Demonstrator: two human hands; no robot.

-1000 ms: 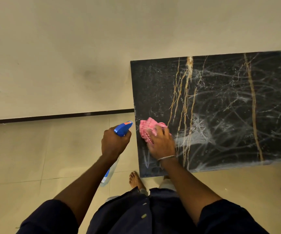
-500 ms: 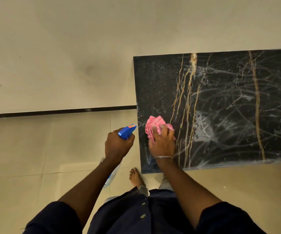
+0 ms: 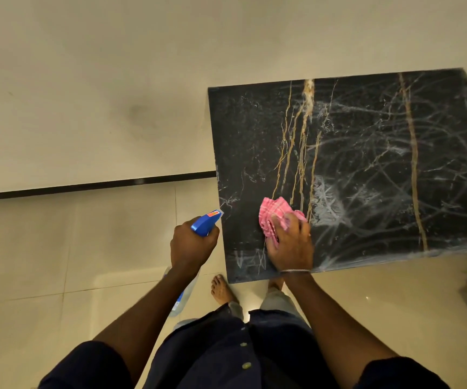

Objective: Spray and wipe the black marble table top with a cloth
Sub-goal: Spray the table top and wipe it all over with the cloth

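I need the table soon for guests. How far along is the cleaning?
Spraying looks done: whitish smears cover much of the table top. In hand: the right hand presses the pink cloth near the front left corner, while the left hand holds the spray bottle off the edge. Left: the streaky middle and right side still need wiping.
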